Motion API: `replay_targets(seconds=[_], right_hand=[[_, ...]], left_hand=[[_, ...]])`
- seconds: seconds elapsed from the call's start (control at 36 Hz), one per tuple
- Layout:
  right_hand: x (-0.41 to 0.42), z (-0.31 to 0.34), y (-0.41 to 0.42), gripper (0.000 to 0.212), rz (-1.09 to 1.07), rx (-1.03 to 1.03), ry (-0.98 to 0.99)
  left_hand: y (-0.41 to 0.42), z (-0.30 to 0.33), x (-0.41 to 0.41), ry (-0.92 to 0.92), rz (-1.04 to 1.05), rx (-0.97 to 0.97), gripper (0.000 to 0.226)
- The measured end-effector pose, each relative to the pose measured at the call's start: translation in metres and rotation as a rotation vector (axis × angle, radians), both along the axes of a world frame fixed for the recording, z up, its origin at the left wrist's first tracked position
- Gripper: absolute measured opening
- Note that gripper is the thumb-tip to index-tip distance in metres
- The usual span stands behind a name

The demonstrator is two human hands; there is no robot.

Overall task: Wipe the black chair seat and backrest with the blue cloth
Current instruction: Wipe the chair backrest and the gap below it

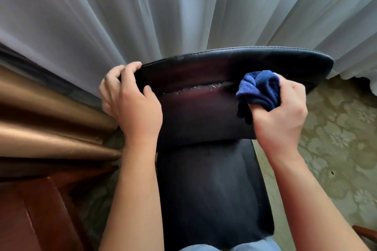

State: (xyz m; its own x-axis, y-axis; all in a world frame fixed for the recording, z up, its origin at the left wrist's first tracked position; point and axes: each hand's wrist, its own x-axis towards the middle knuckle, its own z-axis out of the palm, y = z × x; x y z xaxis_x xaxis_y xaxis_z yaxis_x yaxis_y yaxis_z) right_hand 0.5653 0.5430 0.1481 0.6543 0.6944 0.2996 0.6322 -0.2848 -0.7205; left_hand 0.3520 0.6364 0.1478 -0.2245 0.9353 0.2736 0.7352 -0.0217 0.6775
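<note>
Head view, looking down over a black chair. The backrest (204, 112) fills the middle of the frame, its stitched top edge curving from left to right, and the seat (212, 193) extends below it toward the viewer. A horizontal seam crosses the upper backrest, with pale specks or worn flakes along it.

The left hand (130, 102) grips the left top corner of the backrest, fingers curled over the edge and thumb lying on the front face. The right hand (283, 112) holds a bunched blue cloth (259, 91), fingers closed around it, pressing the cloth against the right part of the backrest at the end of the seam. Both forearms are bare and reach in from the bottom of the frame.

Behind the chair hang sheer white curtains (122, 16), with daylight showing at the top. To the left, folds of a heavier brown curtain (51, 120) hang just beside the chair. A reddish-brown wooden piece of furniture (30, 220) sits at lower left. The floor (336, 149) to the right has a pale green floral pattern. Light blue fabric of the person's clothing shows at the bottom edge.
</note>
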Motion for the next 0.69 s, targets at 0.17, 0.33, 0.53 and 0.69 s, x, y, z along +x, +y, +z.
replay_targets(seconds=[0.17, 0.33, 0.53, 0.69], right_hand=[[-0.018, -0.006, 0.011, 0.053, 0.031, -0.033, -0.010], [-0.046, -0.010, 0.023, 0.057, 0.098, -0.076, -0.003], [-0.093, -0.009, 0.036, 0.058, 0.269, -0.108, -0.014], [-0.082, -0.004, 0.021, 0.059, 0.333, -0.051, 0.068]], left_hand=[[0.008, -0.002, -0.001, 0.015, 0.016, -0.032, 0.049], [0.015, -0.003, -0.004, 0.031, 0.018, -0.033, 0.047], [0.018, -0.001, -0.006, 0.009, 0.013, -0.035, 0.046], [0.011, 0.002, -0.012, -0.038, 0.003, -0.037, 0.044]])
